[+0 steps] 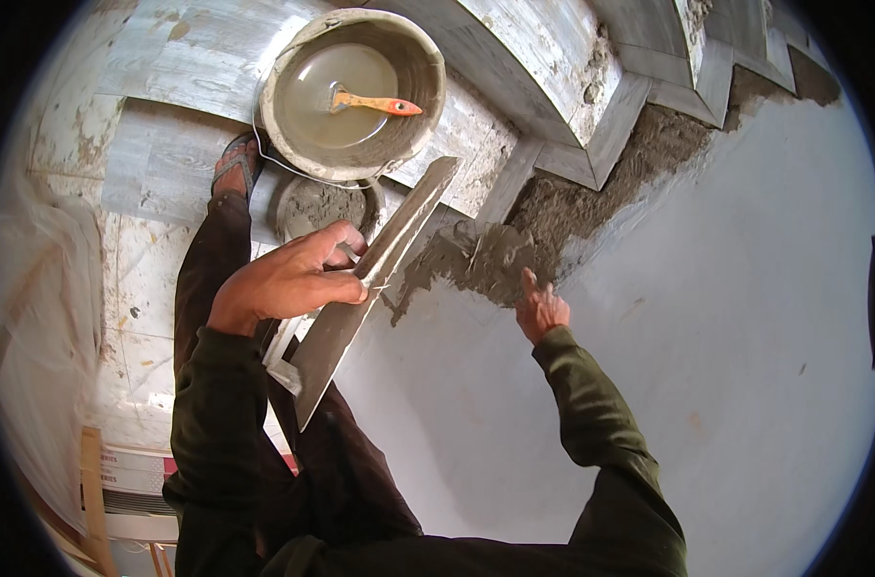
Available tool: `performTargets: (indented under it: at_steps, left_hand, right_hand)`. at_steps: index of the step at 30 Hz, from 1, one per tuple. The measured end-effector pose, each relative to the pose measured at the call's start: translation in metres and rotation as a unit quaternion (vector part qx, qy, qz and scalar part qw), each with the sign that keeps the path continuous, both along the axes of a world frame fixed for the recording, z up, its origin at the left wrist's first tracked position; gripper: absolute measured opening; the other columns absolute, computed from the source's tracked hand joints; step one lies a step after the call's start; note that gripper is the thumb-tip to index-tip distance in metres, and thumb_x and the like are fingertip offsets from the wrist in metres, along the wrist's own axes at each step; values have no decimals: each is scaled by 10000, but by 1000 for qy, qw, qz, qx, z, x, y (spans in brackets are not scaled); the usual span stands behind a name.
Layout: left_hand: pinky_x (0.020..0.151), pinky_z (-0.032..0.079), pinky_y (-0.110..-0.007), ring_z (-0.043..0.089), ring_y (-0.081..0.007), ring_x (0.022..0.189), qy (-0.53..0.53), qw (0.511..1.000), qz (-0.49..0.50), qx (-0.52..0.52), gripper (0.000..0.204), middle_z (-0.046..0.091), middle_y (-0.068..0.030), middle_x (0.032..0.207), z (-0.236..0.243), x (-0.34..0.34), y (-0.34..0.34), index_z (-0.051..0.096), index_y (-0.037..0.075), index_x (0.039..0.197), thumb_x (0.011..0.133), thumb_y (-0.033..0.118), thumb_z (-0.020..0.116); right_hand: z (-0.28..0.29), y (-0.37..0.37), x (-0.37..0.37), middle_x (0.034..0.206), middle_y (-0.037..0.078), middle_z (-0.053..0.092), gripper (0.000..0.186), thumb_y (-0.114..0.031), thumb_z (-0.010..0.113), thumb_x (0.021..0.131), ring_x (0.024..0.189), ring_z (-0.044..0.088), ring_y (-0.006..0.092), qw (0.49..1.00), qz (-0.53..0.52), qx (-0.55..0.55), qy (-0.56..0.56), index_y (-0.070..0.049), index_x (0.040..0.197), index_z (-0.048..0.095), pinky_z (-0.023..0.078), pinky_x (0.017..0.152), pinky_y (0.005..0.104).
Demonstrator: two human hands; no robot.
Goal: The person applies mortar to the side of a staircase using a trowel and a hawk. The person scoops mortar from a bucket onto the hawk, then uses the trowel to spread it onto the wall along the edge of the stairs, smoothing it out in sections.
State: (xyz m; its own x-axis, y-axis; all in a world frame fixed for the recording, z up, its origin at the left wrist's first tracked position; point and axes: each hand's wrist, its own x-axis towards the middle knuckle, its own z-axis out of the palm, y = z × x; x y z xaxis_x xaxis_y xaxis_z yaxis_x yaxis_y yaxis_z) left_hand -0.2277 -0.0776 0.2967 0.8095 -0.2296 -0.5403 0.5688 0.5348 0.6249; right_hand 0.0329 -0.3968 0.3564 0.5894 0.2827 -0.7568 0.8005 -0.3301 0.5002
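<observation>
My left hand grips a long plastering trowel by its upper edge, thumb and fingers pinching it. The blade stands tilted, smeared with grey mortar, and its handle side faces down toward my legs. My right hand holds nothing. Its index finger is stretched toward the wet mortar on the wall at the foot of the stair edge, at or very close to its surface, while the other fingers are partly curled. Rougher mortar runs up along the stepped edge of the tiles. Smooth white wall lies beside it.
A large bucket of cloudy water stands on a step, with an orange-handled brush in it. Below sits a smaller bucket of mortar. Tiled stairs climb to the upper right. Plastic sheeting hangs at left.
</observation>
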Motion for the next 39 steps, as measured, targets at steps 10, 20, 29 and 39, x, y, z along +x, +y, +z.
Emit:
performTargets:
  at_steps: [10,20,29,39]
  left_hand:
    - [813,421,-306,569,-185,903,-9,1000,-9,-6,420,632,-155,949,-8,4,-5,452,5,1137,790,177,616]
    - [790,416,-289,548,-168,892,2,999,-34,12,441,615,-142,982,-13,5,-7,441,13,1158,781,153,624]
    - [844,428,-277,586,-162,947,32,999,-26,-12,418,636,-128,990,-21,18,-14,431,18,1151,763,28,585]
    - [763,422,-283,544,-153,825,5,999,-47,12,484,584,-120,960,-18,30,-8,437,24,1180,765,164,643]
  right_hand:
    - [-140,-56,11,919,131,596,408,-193,431,900,829,636,245,997,-20,51,-62,-92,1295,413,539,634,359]
    - [-56,-43,-35,1032,250,546,576,-219,443,868,817,630,376,989,-145,10,8,-103,1406,273,521,694,454]
    - [-122,-58,-8,988,83,611,298,-240,371,936,886,636,250,993,-112,15,-22,-115,1163,518,533,631,374]
    - [37,-44,0,842,75,615,309,-270,352,938,683,605,238,993,-22,105,-40,-69,1085,534,488,547,376]
